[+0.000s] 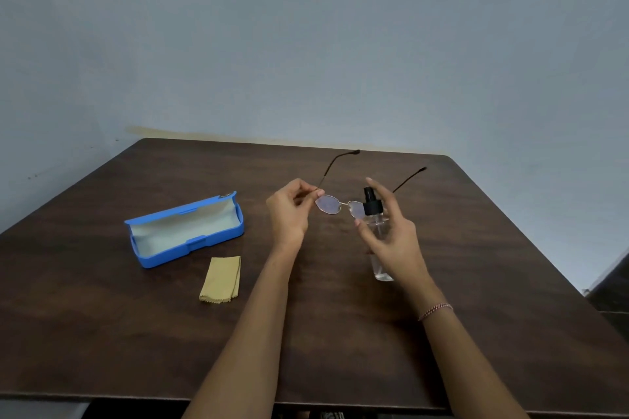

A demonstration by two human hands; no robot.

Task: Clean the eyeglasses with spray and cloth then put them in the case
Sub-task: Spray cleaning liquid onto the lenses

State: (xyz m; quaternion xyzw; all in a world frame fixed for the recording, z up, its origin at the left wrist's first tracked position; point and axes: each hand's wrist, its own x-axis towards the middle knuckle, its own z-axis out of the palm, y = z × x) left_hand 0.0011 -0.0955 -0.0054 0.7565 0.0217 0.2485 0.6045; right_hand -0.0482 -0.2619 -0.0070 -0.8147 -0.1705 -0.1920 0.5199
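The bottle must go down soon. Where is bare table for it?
Bare table: right of the right hand out to the edge, and nearer than the cloth along the front edge. Crowded: the open case and cloth at left; the middle, where the left hand holds eyeglasses, the right the spray bottle.

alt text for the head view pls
A left hand pinches unfolded eyeglasses over a dark table while the right hand holds a spray bottle beside them. An open blue case and tan cloth lie on the left.
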